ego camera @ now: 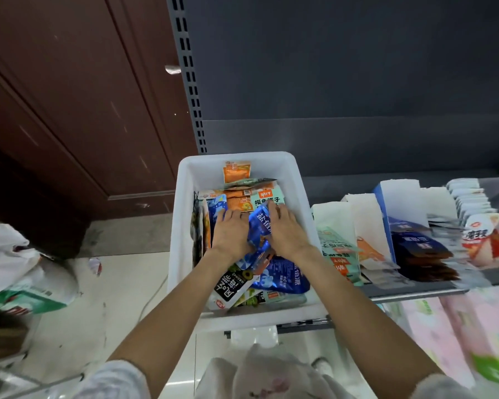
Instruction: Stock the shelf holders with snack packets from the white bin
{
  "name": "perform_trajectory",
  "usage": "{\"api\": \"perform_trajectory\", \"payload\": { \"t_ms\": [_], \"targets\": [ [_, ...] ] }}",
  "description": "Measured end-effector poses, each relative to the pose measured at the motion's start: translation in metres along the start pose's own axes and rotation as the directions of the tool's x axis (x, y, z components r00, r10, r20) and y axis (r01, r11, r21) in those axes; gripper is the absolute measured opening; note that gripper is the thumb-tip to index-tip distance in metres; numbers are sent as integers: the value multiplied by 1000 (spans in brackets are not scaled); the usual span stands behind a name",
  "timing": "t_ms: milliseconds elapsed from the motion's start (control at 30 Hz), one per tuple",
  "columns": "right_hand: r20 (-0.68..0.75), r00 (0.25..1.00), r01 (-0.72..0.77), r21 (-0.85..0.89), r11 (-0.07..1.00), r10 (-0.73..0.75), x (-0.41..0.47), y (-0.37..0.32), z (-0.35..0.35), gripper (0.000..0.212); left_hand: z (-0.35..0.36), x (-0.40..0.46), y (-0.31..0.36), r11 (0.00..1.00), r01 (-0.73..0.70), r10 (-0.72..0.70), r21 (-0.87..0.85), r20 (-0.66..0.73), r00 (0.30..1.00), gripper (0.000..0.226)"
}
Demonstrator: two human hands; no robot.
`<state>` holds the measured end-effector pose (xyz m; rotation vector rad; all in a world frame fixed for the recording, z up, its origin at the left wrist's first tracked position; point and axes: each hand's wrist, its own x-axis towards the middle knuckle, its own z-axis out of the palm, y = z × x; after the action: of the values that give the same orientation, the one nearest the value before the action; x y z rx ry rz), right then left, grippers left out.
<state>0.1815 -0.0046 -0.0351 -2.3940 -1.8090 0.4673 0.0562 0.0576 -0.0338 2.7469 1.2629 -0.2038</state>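
Note:
The white bin (pixel 185 180) sits at the left end of the shelf, full of snack packets: orange ones (pixel 236 171) at the back, a mint-green one (pixel 267 199), blue ones (pixel 283 279) and a black-and-white one (pixel 231 286) at the front. Both hands are inside the bin. My left hand (pixel 231 233) lies palm down on the packets, fingers over a blue packet. My right hand (pixel 285 230) presses against a crumpled blue packet (pixel 259 226) caught between the two hands. White cardboard shelf holders (pixel 366 223) with packets in them stand to the right of the bin.
The dark shelf back panel (pixel 343 82) rises behind the bin, with a slotted upright (pixel 190 76) at its left. A brown wooden door (pixel 69 110) stands to the left. White plastic bags (pixel 18 269) lie on the tiled floor. Pink packs (pixel 450 335) fill the lower shelf.

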Motion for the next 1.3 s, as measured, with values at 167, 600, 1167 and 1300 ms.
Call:
{"api": "perform_trajectory", "payload": {
  "t_ms": [167, 600, 1167, 1300],
  "targets": [
    [-124, 992, -12, 205, 979, 38, -10, -2, -26, 80, -3, -16, -1, 886, -120, -26, -447, -307, 951, 37],
    [-81, 967, -4, 944, 329, 243, -130, 124, -125, 8, -100, -27, 90, 255, -48, 145, -966, -11, 989, 16],
    [-512, 795, 121, 661, 741, 327, -178, 259, -134, 10, -67, 63, 252, 830, -462, 239, -313, -549, 801, 7],
    [-539, 818, 69, 440, 895, 202, -159, 253, -121, 14, -53, 64, 245, 904, -370, 248, -214, -442, 862, 17]
  ]
}}
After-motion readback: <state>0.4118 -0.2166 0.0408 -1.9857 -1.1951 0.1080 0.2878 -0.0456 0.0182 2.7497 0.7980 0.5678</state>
